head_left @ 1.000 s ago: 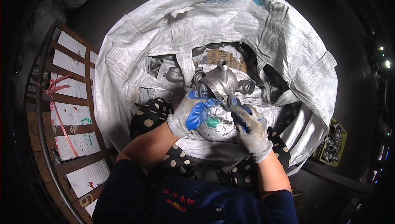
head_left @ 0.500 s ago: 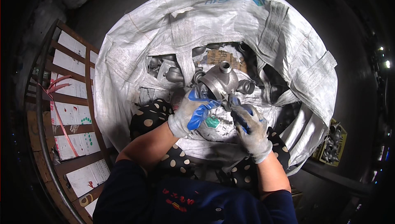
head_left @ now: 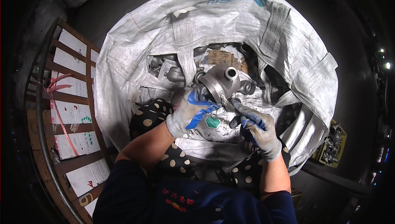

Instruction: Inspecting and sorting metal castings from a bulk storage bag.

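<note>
My left hand (head_left: pixel 191 113), in a grey knit glove with a blue patch, is closed on the near left side of a grey metal pipe fitting (head_left: pixel 219 85). The fitting is tilted. Its wide threaded end faces left and toward me, and a narrow open spout rises from its top right. My right hand (head_left: pixel 258 127), gloved alike, is beside its lower right edge. There the forefinger reaches toward the fitting; whether it touches cannot be told. Thumb and forefinger stand apart, with nothing visible between them; the other fingers curl under and are partly hidden.
A large white woven bag (head_left: pixel 152 22) surrounds the work, its rim folded outward. Similar grey fittings (head_left: pixel 176 74) lie inside, near brown cardboard (head_left: pixel 224 57). At left stands a brown metal rack (head_left: pixel 89 80) with white panels. A yellow crate (head_left: pixel 342 143) of metal parts sits at right.
My right hand has drawn back to the right and toward me, its forefinger now straighter. The fitting has shifted slightly right and turned, so its spout leans more to the right.
</note>
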Motion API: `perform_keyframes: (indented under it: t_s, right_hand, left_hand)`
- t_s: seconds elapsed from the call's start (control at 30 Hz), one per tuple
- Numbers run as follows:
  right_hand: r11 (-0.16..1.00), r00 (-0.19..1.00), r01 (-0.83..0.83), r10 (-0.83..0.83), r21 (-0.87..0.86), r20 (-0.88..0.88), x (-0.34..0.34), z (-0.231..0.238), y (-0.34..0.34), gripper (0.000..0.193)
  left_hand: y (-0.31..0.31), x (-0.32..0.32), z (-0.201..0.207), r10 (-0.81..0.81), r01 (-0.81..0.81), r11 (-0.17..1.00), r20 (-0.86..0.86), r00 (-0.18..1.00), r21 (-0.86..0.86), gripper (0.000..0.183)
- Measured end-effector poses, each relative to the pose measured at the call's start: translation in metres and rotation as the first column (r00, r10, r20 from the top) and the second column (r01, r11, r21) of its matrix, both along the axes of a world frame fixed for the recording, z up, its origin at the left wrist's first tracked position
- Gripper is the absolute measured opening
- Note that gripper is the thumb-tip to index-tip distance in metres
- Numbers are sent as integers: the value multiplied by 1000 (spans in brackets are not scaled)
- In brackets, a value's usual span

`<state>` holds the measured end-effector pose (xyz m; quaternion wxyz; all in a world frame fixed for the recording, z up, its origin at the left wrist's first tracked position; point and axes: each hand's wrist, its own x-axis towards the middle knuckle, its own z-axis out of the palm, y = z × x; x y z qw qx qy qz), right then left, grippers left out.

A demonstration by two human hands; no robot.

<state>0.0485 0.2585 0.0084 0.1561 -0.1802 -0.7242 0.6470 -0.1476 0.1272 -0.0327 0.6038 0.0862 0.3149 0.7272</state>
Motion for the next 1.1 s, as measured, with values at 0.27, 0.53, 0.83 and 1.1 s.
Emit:
perform_keyframes:
  t_s: [0.27,0.53,0.83,1.1]
  right_hand:
    - [945,977,30,42,-325,210,-1,12,9,30]
    - [993,981,75,-57,-91,184,-8,7,4,36]
    - [718,983,38,-151,695,102,-6,6,-9,46]
    - [828,986,33,-119,559,118,-4,2,-10,32]
  left_hand:
    - [-2,8,0,-4,8,991,-34,999,133,32]
    - [2,4,-6,-74,38,985,214,974,168,34]
    - [6,-10,-19,-284,172,910,265,922,376,36]
    - [7,1,-3,50,-57,997,-136,989,-51,36]
